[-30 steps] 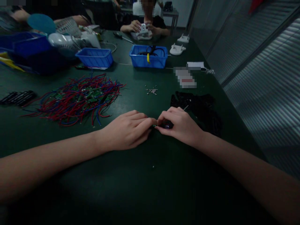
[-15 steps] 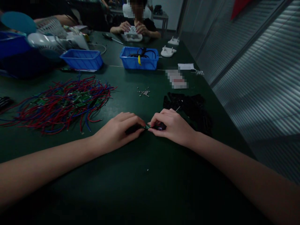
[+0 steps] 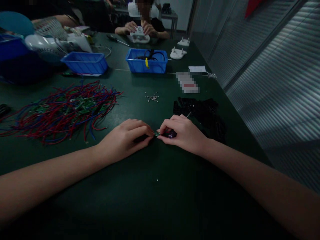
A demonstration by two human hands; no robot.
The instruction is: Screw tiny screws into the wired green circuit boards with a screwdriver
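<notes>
A small green circuit board (image 3: 157, 134) is held just above or on the dark green table between my two hands. My left hand (image 3: 127, 136) pinches its left end between thumb and fingers. At its right end, the thumb and forefinger of my right hand (image 3: 185, 135) are closed on it. Tucked in that same right hand is a screwdriver with a dark purple handle (image 3: 171, 134); its thin metal shaft (image 3: 189, 114) pokes out behind the knuckles. Small screws (image 3: 153, 98) lie in a loose heap beyond my hands. A pile of black parts (image 3: 207, 111) sits beside my right hand.
Circuit boards with red and blue wires (image 3: 67, 111) are heaped on the left. Two blue bins (image 3: 147, 66) (image 3: 86, 63) stand farther back, one holding black cables. White plastic parts (image 3: 178, 53) lie at the right edge. Across the table, a person (image 3: 143, 31) handles a white housing.
The view has shifted slightly, so everything sits a little farther left and up. Both hands keep their hold on the circuit board. The person opposite has tilted the white piece.
</notes>
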